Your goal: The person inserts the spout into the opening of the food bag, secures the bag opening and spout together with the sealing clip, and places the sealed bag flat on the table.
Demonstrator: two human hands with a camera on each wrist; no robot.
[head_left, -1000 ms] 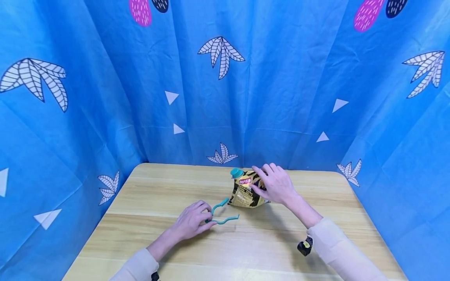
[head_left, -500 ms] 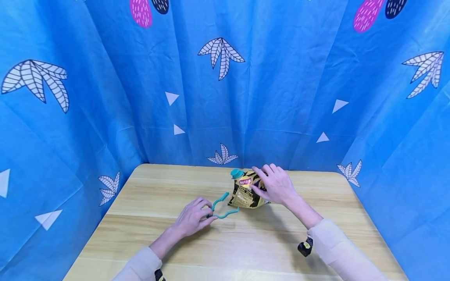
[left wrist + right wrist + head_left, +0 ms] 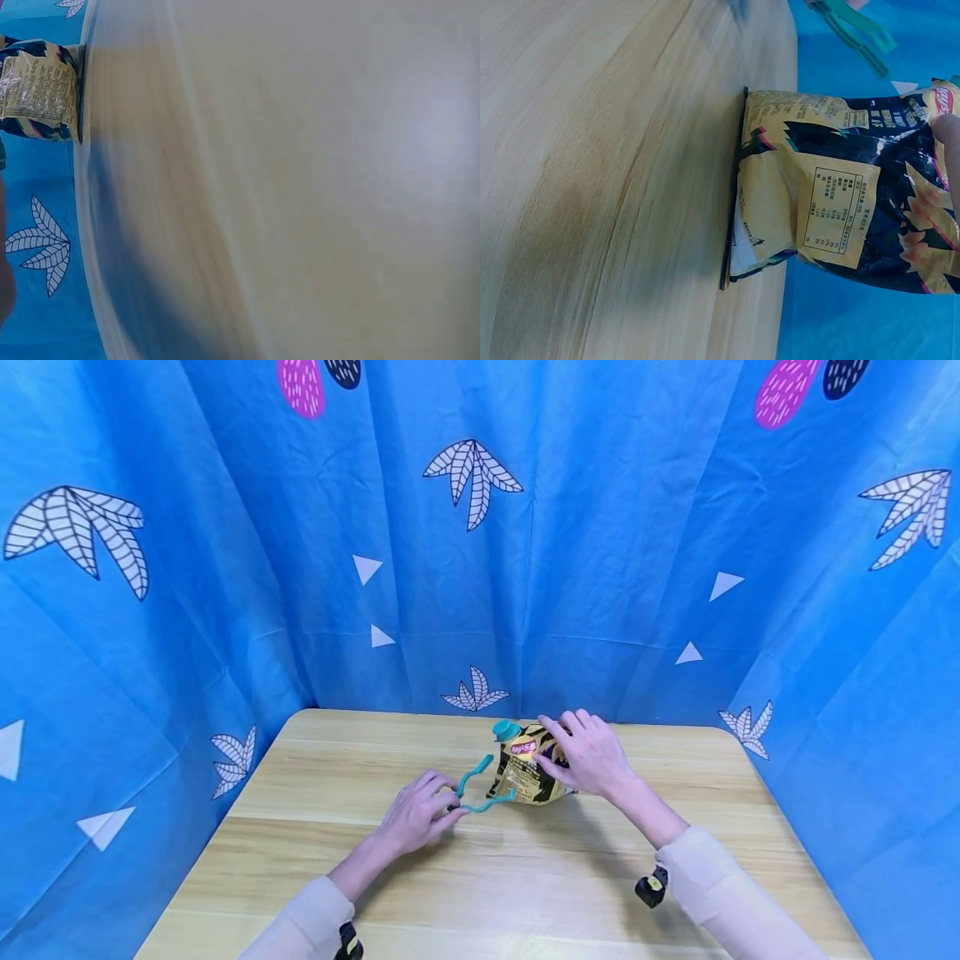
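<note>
A gold and black snack bag stands on the table, a teal screw-cap-like piece at its upper left corner. My right hand grips the bag's upper right side, thumb on the front and fingers over the top. In the right wrist view a finger presses the bag. My left hand pinches teal tongs at their joined end. Their two curved arms stand spread toward the bag, and the lower tip overlaps the bag's front in the head view. The left wrist view shows the bag at its edge.
Both hands work over a light wooden table. Blue patterned curtains hang behind it and along both sides. A small black camera is strapped at the right wrist.
My left hand has moved forward and slightly right, bringing the tongs' spread arms up to the bag. The right hand and the bag stay in place.
</note>
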